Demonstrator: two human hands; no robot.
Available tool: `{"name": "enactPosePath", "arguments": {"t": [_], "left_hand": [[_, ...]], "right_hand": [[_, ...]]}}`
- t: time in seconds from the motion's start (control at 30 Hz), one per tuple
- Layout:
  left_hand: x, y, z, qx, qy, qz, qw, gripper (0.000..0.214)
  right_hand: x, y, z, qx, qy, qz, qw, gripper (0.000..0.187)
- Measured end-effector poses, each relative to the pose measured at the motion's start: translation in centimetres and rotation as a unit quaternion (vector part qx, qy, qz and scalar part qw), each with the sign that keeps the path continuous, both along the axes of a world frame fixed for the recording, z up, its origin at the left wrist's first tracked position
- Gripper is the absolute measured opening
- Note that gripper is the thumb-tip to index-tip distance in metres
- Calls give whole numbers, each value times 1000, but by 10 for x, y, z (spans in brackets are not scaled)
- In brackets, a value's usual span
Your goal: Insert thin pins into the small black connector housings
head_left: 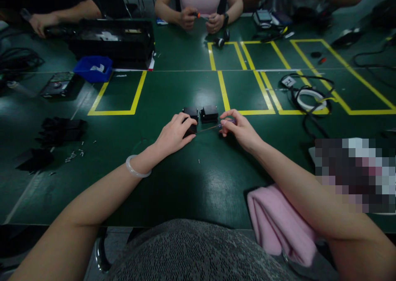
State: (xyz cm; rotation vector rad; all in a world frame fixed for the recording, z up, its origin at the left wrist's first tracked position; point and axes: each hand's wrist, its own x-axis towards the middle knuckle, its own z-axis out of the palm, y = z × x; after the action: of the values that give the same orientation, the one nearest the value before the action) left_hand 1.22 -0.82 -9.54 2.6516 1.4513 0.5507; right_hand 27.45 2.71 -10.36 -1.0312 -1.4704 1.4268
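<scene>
My left hand (176, 133) is closed over a small black block (192, 128), most of it hidden under the fingers. In my right hand (236, 128) is a screwdriver (210, 128), its thin shaft pointing left with the tip at the block's right side. Just beyond the hands stand two similar black blocks, one (190, 112) behind my left fingers and another (209, 113) to its right. A single small screw (199, 161) lies on the green table nearer to me.
Loose screws (73, 155) and more black blocks (63, 129) lie at left. A blue bin (93, 68) stands beside a large black case (117, 43). Coiled cables (309, 95) lie at right; a pink cloth (278, 223) hangs over the front edge. Co-workers sit opposite, one holding an orange-ended tool.
</scene>
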Motion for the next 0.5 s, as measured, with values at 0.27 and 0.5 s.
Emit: {"name": "enactPosePath", "arguments": {"t": [0.27,0.5], "left_hand": [[-1,1,-2,10,-2,-5,1000,36],[-1,1,-4,8,-6,-2,1000,36]], "right_hand": [[0,0,1,-8,9,10,1000,31],[2,2,-2,5,-13,7,1000,29]]}}
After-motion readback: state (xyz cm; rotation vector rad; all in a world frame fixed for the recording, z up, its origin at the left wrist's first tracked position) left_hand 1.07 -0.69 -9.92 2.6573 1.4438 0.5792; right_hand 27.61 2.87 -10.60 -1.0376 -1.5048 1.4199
